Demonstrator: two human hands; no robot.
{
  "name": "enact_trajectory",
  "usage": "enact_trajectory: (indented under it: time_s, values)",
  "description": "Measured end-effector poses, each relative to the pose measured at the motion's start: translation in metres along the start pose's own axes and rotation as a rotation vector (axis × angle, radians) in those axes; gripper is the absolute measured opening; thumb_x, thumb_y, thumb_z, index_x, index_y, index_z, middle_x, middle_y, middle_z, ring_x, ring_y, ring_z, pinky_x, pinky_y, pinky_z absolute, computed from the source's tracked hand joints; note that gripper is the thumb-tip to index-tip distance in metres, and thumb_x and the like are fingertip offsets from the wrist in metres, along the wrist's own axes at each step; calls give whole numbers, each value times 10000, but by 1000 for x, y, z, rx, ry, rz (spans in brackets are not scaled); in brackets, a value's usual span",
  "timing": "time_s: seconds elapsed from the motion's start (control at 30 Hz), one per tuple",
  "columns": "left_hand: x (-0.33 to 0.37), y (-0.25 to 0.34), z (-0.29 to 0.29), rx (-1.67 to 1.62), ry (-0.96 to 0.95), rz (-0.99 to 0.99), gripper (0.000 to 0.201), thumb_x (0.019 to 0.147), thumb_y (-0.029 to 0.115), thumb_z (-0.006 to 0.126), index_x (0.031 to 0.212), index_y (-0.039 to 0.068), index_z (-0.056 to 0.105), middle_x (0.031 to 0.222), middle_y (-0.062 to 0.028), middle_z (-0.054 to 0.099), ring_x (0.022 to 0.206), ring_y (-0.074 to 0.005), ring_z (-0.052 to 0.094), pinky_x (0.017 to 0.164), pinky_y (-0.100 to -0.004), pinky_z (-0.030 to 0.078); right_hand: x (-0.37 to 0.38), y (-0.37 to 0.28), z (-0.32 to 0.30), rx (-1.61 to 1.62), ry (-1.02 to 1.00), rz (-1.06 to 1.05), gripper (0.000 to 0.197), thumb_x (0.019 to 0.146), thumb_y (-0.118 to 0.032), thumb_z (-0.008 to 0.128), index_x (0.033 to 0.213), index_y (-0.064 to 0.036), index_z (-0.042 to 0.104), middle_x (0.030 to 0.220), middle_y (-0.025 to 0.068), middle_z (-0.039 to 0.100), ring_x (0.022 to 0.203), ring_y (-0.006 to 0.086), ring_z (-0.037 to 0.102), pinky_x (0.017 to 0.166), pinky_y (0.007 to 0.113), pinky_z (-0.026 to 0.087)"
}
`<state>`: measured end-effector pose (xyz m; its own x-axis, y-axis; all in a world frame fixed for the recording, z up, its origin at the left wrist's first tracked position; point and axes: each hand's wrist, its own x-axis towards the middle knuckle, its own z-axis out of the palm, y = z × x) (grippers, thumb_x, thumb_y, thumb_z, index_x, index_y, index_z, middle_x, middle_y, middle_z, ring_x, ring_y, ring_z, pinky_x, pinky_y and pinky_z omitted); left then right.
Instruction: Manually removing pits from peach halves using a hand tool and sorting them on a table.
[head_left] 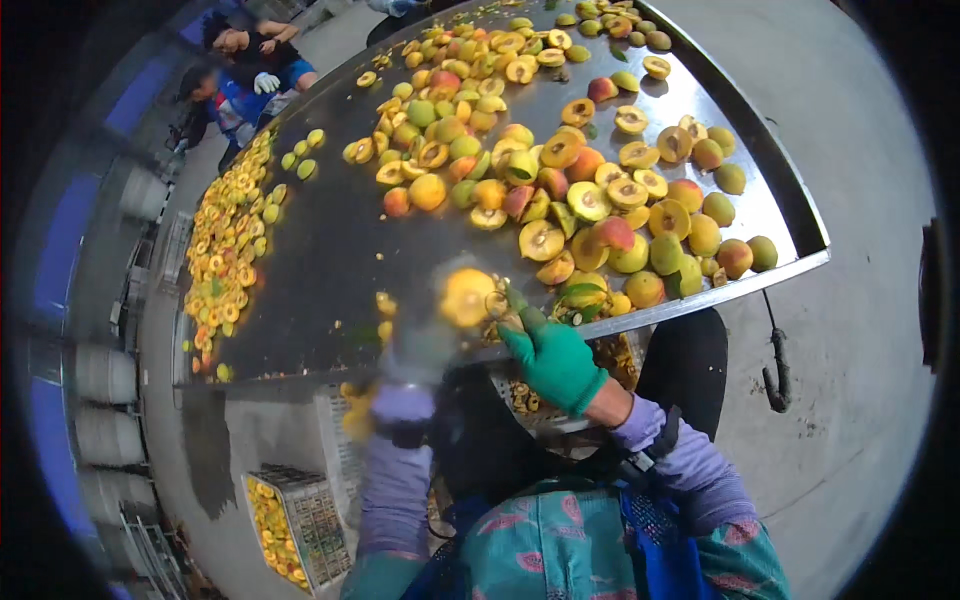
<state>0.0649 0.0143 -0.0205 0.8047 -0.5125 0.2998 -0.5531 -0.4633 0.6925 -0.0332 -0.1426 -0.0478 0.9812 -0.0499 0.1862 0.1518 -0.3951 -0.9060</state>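
Motion blurs my left hand (425, 345), in a pale glove, at the table's near edge. A yellow peach half (466, 297) sits at its fingertips and appears gripped there, though the fingers are smeared. Close on its right, my right hand (560, 362) in a green glove is closed round a small tool with a ring-shaped end (496, 305). The ring is beside the peach half, and the tool's handle is hidden in the glove. Cut and whole peaches (600, 205) lie heaped just beyond my right hand, with green leaves (583, 295) among them.
The metal table (330, 245) has a raised rim (740, 95) on its right. Another pile of peach pieces (225, 255) lies along its left side. Crates of fruit (315, 530) stand below. Two people (240, 90) are at the far left. A dark hook (777, 375) hangs at right.
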Motion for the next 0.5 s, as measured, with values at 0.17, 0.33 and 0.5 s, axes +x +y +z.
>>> enact_trajectory:
  time_s: [0.17,0.33,0.5]
  values:
    - [-23,22,18,-97,145,94,303,833,79,575,1127,22,526,1072,-99,590,985,-198,560,868,-313,450,-10,-1,22,61,119,-18,277,902,-290,482,899,-22,554,636,200,553,537,387,525,462,467,393]
    - [-24,36,23,133,182,50,199,888,148,487,1029,26,556,1016,-119,597,938,-247,571,831,-348,446,-22,-14,22,44,104,83,314,924,-313,439,931,-11,524,638,225,550,595,406,550,492,459,404]
    - [-24,49,29,204,180,-215,245,907,147,360,1004,43,560,998,-142,561,948,-278,534,867,-365,398,-28,-22,28,18,115,143,302,933,-296,429,947,-3,501,625,221,540,564,393,541,477,441,395]
